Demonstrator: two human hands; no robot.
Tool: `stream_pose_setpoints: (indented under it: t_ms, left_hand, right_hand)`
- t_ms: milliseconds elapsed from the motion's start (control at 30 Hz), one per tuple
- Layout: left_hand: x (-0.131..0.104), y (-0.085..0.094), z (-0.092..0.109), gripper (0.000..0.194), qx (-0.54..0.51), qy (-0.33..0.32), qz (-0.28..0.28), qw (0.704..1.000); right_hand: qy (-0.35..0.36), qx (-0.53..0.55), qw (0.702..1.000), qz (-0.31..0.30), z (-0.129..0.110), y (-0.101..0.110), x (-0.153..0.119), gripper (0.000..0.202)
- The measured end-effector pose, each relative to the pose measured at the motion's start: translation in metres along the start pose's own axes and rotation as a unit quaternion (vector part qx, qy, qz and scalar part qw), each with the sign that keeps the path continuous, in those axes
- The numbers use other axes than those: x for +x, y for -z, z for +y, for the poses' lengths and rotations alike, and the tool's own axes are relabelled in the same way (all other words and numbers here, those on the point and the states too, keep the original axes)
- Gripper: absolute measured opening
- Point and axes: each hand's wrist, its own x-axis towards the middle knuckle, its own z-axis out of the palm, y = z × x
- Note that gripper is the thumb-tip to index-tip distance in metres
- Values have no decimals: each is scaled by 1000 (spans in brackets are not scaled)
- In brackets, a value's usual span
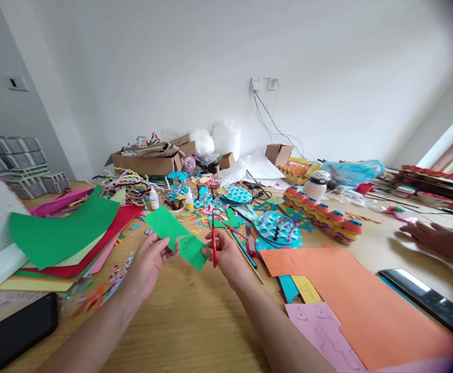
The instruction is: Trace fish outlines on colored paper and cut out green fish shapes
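My left hand (151, 264) pinches a strip of green paper (166, 225) between thumb and fingers. A smaller green piece (192, 253) with a pencil-drawn shape meets it at a cut edge; I cannot tell whether the two still join. Closed around red-handled scissors (214, 247), my right hand (226, 254) has the blades pointing up and away, and its fingertips also touch the small piece's right edge. To the right lie a large orange sheet (339, 290) with one corner cut away and a pink sheet (320, 331) with drawn outlines.
Coloured sheets (67, 228) are stacked at left, near a black phone (16, 329). Glue bottles (154, 198), paper scraps and blue wavy-paper crafts (277, 228) spread across the middle. An egg-carton craft (322, 212) stands right. Another person's hand (432, 238) rests at far right, near a dark phone-like device (428, 298).
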Motion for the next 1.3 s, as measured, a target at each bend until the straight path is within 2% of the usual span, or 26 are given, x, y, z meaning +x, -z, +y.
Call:
stream_pose_setpoints:
  t_ms: [133,233,333,433,533,600,733,833,967,1100,1300]
  left_hand:
    - [13,8,9,23,36,2,33,999]
    - [22,4,9,21,131,66,-20,989]
    - [27,-9,-7,19,221,132,-91,962]
    - [31,-23,-34,16,271,169,-128,939]
    - [40,-30,-51,15,293,152,-130,935]
    - [48,-33,-49,14,282,121,-117,945]
    - [59,-35,-26,13,217,84,-103,967]
    - [52,-37,-14,27,161,89,-118,976]
    - [34,-39,-21,33,139,95,-156,973]
    - [29,-34,-32,32,160,65,-109,979]
    - [33,-14,-34,30,126,25,-53,990]
  right_hand:
    - [45,6,997,58,-4,7,6,29]
    - [125,38,978,165,-13,17,8,30]
    - [188,71,949,243,-19,27,8,31]
    - [177,74,953,234,-18,31,10,31]
    - [151,66,963,211,-13,30,12,31]
    - [142,63,967,201,-10,28,13,31]
    - [124,62,974,179,-8,24,13,30]
    - [113,63,978,164,-4,20,13,30]
    - [104,61,983,140,7,13,14,29]
    - [98,52,987,117,18,5,16,28]
    - [102,22,988,116,18,2,13,24]
